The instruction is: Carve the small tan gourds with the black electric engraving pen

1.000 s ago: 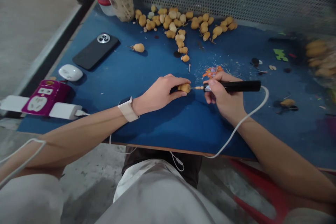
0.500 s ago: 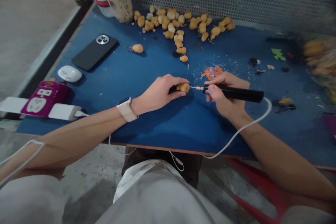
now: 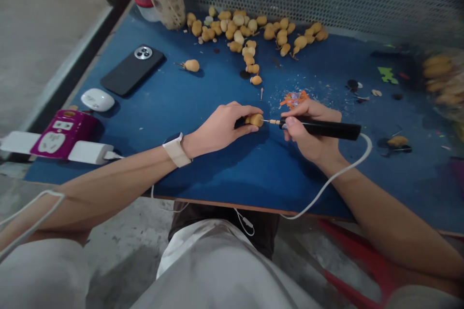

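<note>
One black cylindrical tool (image 3: 337, 129), one black rectangular phone (image 3: 126, 75) at upper left, one small tan gourd (image 3: 257, 119) at frame centre. The person's left hand (image 3: 219, 128) pinches the gourd; the right hand (image 3: 319, 140) grips the tool, thin tip at the gourd's right end. The gourd looks rounded, matte, tipped sideways.

One held gourd (image 3: 256, 119), one black tool (image 3: 326, 128), one phone (image 3: 132, 71), one white case (image 3: 97, 100), one wristband (image 3: 177, 151), two white plugs (image 3: 89, 153)
</note>
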The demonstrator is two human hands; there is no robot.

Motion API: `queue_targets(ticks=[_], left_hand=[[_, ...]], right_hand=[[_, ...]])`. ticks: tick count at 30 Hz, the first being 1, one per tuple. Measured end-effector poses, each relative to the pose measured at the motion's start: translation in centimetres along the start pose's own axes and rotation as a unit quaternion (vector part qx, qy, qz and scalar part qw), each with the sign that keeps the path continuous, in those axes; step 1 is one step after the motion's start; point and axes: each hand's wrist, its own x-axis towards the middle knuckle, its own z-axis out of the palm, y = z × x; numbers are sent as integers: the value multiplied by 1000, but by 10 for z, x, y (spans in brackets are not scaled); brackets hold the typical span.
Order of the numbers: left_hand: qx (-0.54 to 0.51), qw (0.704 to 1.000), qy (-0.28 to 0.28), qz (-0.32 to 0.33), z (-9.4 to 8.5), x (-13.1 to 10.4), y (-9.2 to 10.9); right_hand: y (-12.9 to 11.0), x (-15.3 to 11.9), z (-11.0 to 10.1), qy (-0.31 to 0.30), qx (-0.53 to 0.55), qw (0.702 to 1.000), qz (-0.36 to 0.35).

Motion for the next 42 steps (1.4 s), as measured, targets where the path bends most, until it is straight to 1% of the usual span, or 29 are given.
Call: queue_targets(ticks=[3, 7, 13, 19, 25, 28, 33, 38, 42], left_hand=[[-5, 1000, 3, 4, 1, 0, -1], [-7, 1000, 5, 4, 1, 0, -1], [1, 1000, 11, 1, 1, 0, 0], [3, 1000, 16, 8, 2, 0, -1], [-3, 1000, 19, 9, 2, -1, 0], [-1, 1000, 21, 6, 3, 0, 0], [-1, 1000, 19, 5, 2, -1, -1], [0, 1000, 13, 9, 1, -1, 0], [8, 1000, 14, 5, 1, -1, 0]], right_hand=[[-3, 1, 1, 4, 0, 1000, 10], [-4, -1, 3, 11, 25, 999, 20], [1, -2, 4, 2, 21, 1000, 1], [1, -3, 4, 6, 23, 1000, 18], [-1, -4, 4, 5, 31, 999, 6], [-2, -3, 4, 10, 35, 999, 9], [-5, -3, 4, 4, 9, 1000, 16], [-4, -2, 4, 12, 26, 999, 17], [-7, -2, 3, 3, 25, 999, 20]])
